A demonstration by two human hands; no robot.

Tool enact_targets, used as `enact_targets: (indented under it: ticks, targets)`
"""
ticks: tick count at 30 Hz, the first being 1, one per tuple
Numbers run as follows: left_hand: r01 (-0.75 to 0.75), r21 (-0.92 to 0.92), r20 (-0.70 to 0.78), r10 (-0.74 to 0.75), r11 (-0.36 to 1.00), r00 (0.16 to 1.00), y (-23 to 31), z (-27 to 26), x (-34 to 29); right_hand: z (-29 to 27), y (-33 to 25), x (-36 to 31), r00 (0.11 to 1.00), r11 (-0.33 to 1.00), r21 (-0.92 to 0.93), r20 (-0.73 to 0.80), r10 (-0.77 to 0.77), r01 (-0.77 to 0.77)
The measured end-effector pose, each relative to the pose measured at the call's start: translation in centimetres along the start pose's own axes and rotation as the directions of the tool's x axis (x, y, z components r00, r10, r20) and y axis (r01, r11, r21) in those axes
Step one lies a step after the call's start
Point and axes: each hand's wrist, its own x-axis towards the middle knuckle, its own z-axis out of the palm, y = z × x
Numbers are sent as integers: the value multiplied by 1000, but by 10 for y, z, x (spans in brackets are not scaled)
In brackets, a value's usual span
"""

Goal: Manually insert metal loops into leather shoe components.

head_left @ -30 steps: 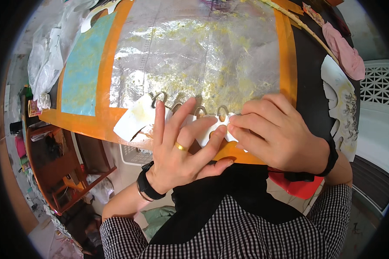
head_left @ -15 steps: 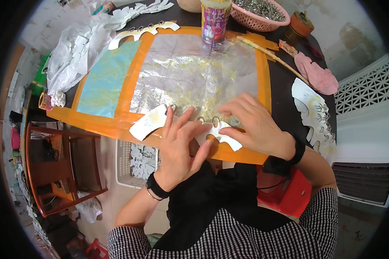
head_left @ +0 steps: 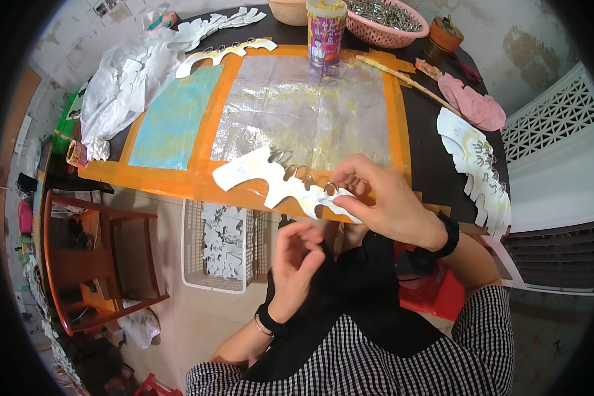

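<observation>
A white scalloped strip (head_left: 284,187) lies near the table's front edge, with several metal rings (head_left: 303,177) standing along its far side. My right hand (head_left: 391,206) pinches the strip's right end between thumb and fingers, close to the last ring. Clear of the strip, my left hand (head_left: 297,261) hangs just off the front edge, fingers loosely curled and thumb apart, nothing visible in it. A similar scalloped strip with rings (head_left: 228,53) rests at the far left of the mat. Others lie stacked (head_left: 475,165) at the right.
An orange-bordered mat (head_left: 201,145) covers much of the dark table. A purple cup (head_left: 326,39), a pink basket of metal parts (head_left: 384,36), a stick (head_left: 402,80) and a pink cloth (head_left: 470,102) stand or lie behind. Below is a white crate (head_left: 249,264) of white pieces.
My left hand has let go of the strip and drawn back toward me, off the table edge. My right hand stays at the strip's right end, and more of the strip shows.
</observation>
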Motion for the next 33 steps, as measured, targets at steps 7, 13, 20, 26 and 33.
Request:
enact_targets:
  ticks: [7, 13, 20, 26, 33]
  targets:
    - [327, -448, 99, -318, 832, 943, 9, 15, 3, 35, -8, -54, 990, 976, 210, -114, 77, -52]
    - [340, -302, 80, -332, 891, 940, 4, 3, -5, 56, 3, -80, 982, 974, 225, -181, 58, -16]
    - [533, -244, 141, -514, 810, 846, 19, 8, -9, 62, 23, -86, 933, 956, 28, -231, -277, 291]
    - [599, -144, 156, -580, 788, 800, 19, 5, -13, 68, 26, -98, 949, 962, 121, -233, -211, 244]
    - [581, -355, 169, -561, 733, 811, 34, 10, -7, 64, 44, -105, 954, 908, 415, -293, 68, 62]
